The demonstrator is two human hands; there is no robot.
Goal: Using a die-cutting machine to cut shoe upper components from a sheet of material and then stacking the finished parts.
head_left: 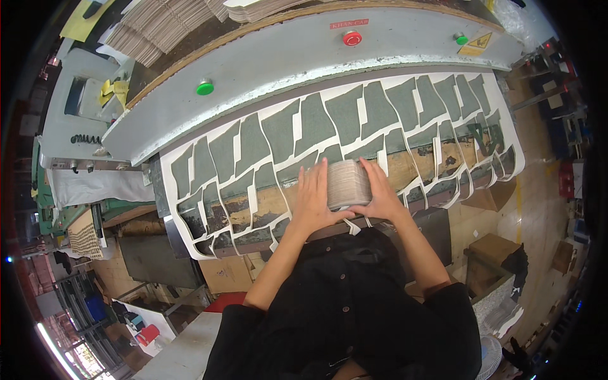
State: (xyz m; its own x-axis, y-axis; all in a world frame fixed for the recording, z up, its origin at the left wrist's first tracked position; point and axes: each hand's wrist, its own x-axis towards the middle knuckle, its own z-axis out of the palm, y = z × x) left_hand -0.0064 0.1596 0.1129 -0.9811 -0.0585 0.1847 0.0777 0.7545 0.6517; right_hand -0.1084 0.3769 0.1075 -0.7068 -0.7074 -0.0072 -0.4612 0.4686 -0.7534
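Observation:
Between my two hands a thick stack of thin beige cut pieces stands with its layered edges showing. My left hand presses against its left side, fingers pointing away from me and thumb reaching under the near edge. On the opposite side my right hand holds it, the thumb at the near lower corner. Behind and beneath the stack lies a white sheet with rows of cut-out openings, spread over a dark green, worn bed. Narrow white strips separate the openings, and some hang over the near edge.
Beyond the sheet runs a grey machine beam with a red button and green buttons. More stacks of beige pieces rest on top at the far left. Cardboard lies below the near edge.

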